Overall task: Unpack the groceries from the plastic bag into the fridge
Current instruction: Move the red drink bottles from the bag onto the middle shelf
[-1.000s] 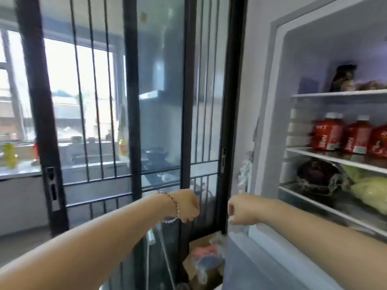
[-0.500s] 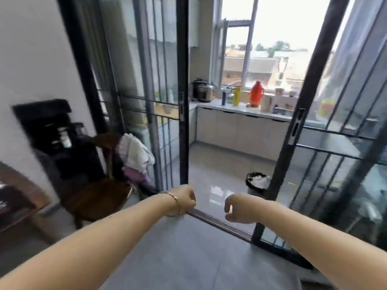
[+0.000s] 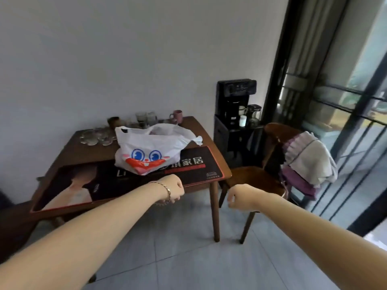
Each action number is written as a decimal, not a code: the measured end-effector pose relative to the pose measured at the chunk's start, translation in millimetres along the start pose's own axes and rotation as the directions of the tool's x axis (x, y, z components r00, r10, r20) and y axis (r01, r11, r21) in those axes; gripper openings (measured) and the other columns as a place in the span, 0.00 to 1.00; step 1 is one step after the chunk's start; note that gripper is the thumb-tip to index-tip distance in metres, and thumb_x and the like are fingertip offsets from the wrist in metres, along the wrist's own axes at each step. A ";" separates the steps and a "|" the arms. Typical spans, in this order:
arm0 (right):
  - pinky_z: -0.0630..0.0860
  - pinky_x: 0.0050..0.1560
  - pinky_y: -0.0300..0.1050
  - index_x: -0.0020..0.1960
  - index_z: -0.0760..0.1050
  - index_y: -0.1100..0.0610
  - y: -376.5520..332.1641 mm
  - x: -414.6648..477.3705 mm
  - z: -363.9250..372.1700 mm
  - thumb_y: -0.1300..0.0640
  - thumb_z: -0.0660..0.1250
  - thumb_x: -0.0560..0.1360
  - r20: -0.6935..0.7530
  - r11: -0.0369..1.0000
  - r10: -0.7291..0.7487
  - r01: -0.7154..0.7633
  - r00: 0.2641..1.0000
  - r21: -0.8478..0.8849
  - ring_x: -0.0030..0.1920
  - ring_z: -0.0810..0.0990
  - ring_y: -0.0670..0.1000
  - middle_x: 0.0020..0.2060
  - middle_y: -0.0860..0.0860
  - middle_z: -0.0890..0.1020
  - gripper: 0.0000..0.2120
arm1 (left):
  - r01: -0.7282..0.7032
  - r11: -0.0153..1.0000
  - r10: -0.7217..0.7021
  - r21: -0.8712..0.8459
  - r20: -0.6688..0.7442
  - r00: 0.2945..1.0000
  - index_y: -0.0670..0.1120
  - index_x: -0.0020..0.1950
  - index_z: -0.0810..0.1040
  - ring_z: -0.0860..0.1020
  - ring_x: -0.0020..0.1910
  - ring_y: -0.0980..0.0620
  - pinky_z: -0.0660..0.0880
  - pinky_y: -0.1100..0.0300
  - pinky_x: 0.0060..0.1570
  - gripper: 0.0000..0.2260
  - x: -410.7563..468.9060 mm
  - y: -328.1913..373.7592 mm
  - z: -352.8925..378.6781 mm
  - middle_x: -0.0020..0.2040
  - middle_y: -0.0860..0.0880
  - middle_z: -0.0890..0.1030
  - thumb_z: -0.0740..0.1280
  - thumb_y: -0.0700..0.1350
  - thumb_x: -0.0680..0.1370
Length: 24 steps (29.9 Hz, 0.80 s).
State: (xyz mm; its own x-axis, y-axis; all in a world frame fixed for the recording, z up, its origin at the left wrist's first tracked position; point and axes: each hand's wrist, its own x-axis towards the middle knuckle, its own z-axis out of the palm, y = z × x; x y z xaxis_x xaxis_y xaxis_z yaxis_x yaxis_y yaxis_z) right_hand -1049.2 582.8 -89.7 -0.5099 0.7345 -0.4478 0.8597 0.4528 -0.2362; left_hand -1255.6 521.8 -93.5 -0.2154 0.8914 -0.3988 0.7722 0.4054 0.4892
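On the wooden bench (image 3: 83, 151) against the grey wall, the white plastic bag (image 3: 146, 151) stands upright with its handles flopped open; a cartoon face with blue eyes and a red mouth is printed on its near side; what is inside cannot be made out. The bag rests on the far edge of a dark, red-bordered mat (image 3: 100, 181) that covers the near half of the bench.

The left hand (image 3: 174, 190) hovers over the near right corner of the bench; the bag lies at about 11 o'clock from it, near but not touching. Its fingers are curled under into a loose fist and it grips nothing; a thin bracelet (image 3: 166, 190) circles the wrist. The right hand (image 3: 240, 198) hangs in the air off the bench's right edge, in front of a wooden chair (image 3: 255, 176); the bag sits at about 10 o'clock from it, farther off than from the left. Its fingers and thumb are likewise curled inward, with nothing between them.

Behind the bag, at its 12 o'clock, stand clear glasses (image 3: 96, 136) and a pink mug (image 3: 177, 116); at 3 o'clock from the bench a black drinks machine (image 3: 234, 105) stands against the wall; folded clothes (image 3: 307, 162) hang over the chair's back, beside a black-framed glass door (image 3: 345, 101).
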 end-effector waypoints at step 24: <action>0.66 0.68 0.46 0.70 0.67 0.56 -99.0 454.1 -114.8 0.53 0.57 0.80 -0.117 0.916 -0.402 0.399 0.908 -0.044 0.67 0.69 0.53 0.70 0.52 0.67 0.19 | 0.116 0.992 -0.124 -0.045 -0.420 0.899 0.45 0.68 0.70 0.69 0.68 0.50 0.64 0.59 0.68 0.17 310.0 -131.3 -166.1 0.68 0.48 0.70 0.60 0.40 0.79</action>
State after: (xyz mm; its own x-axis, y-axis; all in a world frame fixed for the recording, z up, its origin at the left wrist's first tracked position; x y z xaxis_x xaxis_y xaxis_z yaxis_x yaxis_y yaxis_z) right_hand -1369.2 929.5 -170.7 -0.8118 0.5445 -0.2108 0.5825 0.7300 -0.3574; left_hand -1523.1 778.6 -152.5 -0.5404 0.8362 -0.0937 0.7143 0.5148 0.4742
